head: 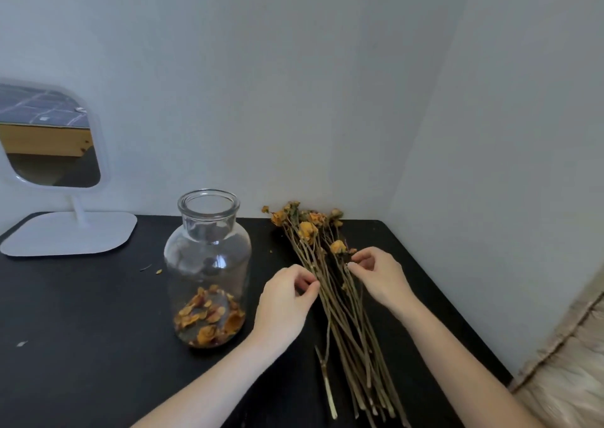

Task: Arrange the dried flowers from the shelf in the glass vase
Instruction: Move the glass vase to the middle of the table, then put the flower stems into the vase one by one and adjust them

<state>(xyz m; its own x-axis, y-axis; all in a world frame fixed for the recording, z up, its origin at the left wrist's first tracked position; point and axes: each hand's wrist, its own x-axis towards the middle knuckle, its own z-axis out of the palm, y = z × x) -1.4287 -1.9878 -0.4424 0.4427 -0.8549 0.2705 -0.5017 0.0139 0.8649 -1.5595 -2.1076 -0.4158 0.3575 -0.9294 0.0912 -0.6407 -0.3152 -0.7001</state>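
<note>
A clear glass vase (208,264) stands on the black table (81,313), with loose orange petals on its bottom. To its right lies a bundle of dried flowers (340,297), orange heads toward the wall corner, long stems toward me. My left hand (284,303) pinches a stem at the bundle's left side. My right hand (379,274) pinches a stem on the right side, just below an orange flower head (338,247). One short cut stem (327,382) lies apart at the bundle's left.
A white standing mirror (49,140) with a flat base sits at the back left. White walls meet in a corner behind the flowers. Petal crumbs (158,271) lie left of the vase. A furry beige surface (568,378) is beyond the table's right edge.
</note>
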